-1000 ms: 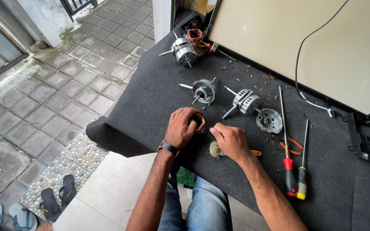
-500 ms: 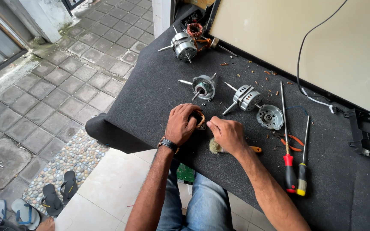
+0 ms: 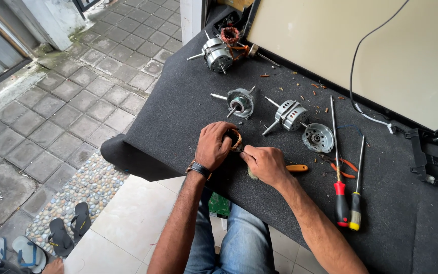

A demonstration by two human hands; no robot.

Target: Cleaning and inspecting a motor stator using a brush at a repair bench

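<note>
- The black felt mat [image 3: 188, 101] covered the whole work table, and a large beige panel [image 3: 381, 50] stood upright at its far side, with a thin black cable [image 3: 353, 76] hanging across it
- Three small electric motors lay well apart on the mat: one with copper winding [image 3: 219, 50] at the far end, one round motor with its shaft [image 3: 240, 101] nearer, and one ribbed motor [image 3: 291, 115] beside a loose round end cover [image 3: 318, 138]
- Two screwdrivers lay to the right, their long axes pointing away from the person: the red-handled one [image 3: 340, 203] and the yellow-and-black one [image 3: 356, 210] just beside it
- The left hand [image 3: 214, 147] was closed around a small copper coil stator [image 3: 235, 138], holding it near the front edge of the mat, just in front of the round motor
- The right hand [image 3: 264, 165] was clenched and touched the stator from the right side; its fingertips pinched something thin at the coil, but I could not tell what it was
- So the stator lay between both hands, with the left one gripping it and the right one working at its opening
- An orange handle [image 3: 297, 168] came out from under the right hand, lying flat on the mat and pointing to the right
</note>
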